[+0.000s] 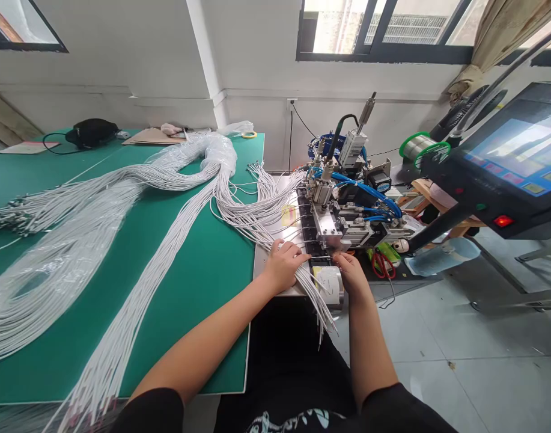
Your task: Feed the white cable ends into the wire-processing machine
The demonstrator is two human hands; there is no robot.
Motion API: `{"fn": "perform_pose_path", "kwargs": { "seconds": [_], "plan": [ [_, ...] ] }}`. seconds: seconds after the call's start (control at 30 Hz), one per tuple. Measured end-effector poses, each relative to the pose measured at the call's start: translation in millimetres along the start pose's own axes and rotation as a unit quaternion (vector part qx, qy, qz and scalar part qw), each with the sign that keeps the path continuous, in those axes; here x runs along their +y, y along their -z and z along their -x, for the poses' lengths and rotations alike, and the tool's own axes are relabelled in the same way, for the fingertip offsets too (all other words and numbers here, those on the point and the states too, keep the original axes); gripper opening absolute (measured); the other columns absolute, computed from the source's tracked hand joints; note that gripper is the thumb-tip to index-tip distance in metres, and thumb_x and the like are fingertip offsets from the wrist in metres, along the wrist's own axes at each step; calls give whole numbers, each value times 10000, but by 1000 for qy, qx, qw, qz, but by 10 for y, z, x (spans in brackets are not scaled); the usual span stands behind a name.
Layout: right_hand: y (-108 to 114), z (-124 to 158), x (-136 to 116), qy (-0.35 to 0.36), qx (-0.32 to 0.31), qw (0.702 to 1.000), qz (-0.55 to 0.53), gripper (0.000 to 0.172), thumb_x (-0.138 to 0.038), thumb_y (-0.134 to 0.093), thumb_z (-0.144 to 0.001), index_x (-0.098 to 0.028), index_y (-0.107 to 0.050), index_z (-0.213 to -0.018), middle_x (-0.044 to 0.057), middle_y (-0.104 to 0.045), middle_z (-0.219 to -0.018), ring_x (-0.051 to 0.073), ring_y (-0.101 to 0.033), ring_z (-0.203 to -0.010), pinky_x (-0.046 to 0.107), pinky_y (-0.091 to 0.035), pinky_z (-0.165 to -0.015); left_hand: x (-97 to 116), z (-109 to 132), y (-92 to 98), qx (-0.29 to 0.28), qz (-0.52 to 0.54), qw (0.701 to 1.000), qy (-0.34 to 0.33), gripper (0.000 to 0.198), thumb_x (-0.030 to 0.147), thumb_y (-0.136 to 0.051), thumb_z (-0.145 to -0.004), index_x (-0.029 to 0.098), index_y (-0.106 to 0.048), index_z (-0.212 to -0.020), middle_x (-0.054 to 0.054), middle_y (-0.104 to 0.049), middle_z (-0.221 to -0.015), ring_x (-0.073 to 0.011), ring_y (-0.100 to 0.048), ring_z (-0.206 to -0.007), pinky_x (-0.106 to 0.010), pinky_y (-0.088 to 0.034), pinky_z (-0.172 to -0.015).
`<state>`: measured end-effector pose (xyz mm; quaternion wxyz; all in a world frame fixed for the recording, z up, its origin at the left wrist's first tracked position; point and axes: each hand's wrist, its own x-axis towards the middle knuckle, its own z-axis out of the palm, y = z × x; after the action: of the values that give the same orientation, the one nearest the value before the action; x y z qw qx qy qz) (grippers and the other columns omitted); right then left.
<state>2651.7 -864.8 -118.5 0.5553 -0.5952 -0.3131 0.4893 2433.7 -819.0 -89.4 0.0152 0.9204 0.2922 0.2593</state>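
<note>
My left hand pinches a white cable at the front of the machine, its palm resting over a bundle of white cables. Close by on the right, my right hand has its fingers pressed together at the cable's other end, by the machine's lower edge. The loose cable ends hang down between my forearms. Beneath my hands a roll with a white label sits at the machine's front. Several single cables lie across the black strip to the machine.
Bagged white cables lie on the green table at left. On the right are red scissors, a wire spool, a blue plastic container and a control screen on an arm.
</note>
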Motion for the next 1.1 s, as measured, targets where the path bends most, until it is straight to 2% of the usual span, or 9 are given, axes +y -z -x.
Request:
{"fn": "perform_pose_path", "kwargs": {
  "seconds": [0.2,0.4,0.53,0.63,0.8,0.9,1.0,1.1],
  "plan": [
    [-25,107,-33,13,3,1000,16,346,-464,-710,-596,-172,-533,-649,-46,-480,-555,92,-386,-496,230,-306,-486,-10,34,8,12,-3,1000,1,426,57,-525,-697,233,-642,-1066,-53,-655,-961,-217,-545,-980,-450,-269,-962],
    [46,272,-116,106,64,980,155,434,-573,-680,-664,-147,-599,-668,-8,-543,-600,110,-444,-565,233,-341,-546,-12,71,14,17,-16,999,29,294,114,-567,-712,209,-631,-982,-53,-659,-958,-228,-547,-995,-466,-277,-970],
    [106,436,-242,144,72,962,218,416,-557,-636,-748,-142,-642,-747,20,-585,-681,124,-484,-633,235,-366,-597,10,68,22,42,-37,996,67,308,196,-558,-803,200,-600,-1108,-81,-638,-1140,-246,-523,-1101,-486,-258,-1009],
    [124,596,-374,150,40,953,261,391,-540,-613,-791,-152,-655,-780,16,-575,-664,121,-476,-615,233,-361,-576,16,60,29,53,-49,995,64,342,242,-554,-838,212,-579,-1178,-95,-583,-1260,-262,-486,-1180,-501,-244,-1026],
    [112,821,-527,123,-92,929,337,360,-516,-605,-815,-171,-689,-871,34,-634,-732,134,-516,-623,243,-397,-581,3,52,32,78,-35,996,29,249,232,-505,-896,244,-607,-1123,-62,-617,-1201,-220,-530,-1120,-480,-254,-1023],
    [79,889,-556,103,-157,903,387,356,-514,-591,-829,-188,-692,-929,18,-622,-680,124,-490,-576,241,-366,-540,-1,47,31,99,-27,994,22,229,234,-493,-914,243,-618,-1106,-58,-636,-1168,-209,-550,-1090,-466,-261,-1016],
    [35,912,-569,103,-195,887,406,335,-499,-571,-850,-189,-686,-904,2,-589,-619,113,-457,-547,233,-335,-514,-4,45,27,109,-19,994,16,213,240,-492,-923,242,-628,-1087,-54,-652,-1128,-200,-565,-1064,-453,-265,-1009],
    [12,893,-570,116,-208,896,374,326,-481,-551,-868,-176,-665,-848,7,-593,-637,116,-486,-569,230,-362,-533,-15,48,13,111,-12,994,3,199,225,-503,-918,245,-637,-1063,-38,-667,-1073,-188,-583,-1024,-438,-265,-1006]
  ]
}}
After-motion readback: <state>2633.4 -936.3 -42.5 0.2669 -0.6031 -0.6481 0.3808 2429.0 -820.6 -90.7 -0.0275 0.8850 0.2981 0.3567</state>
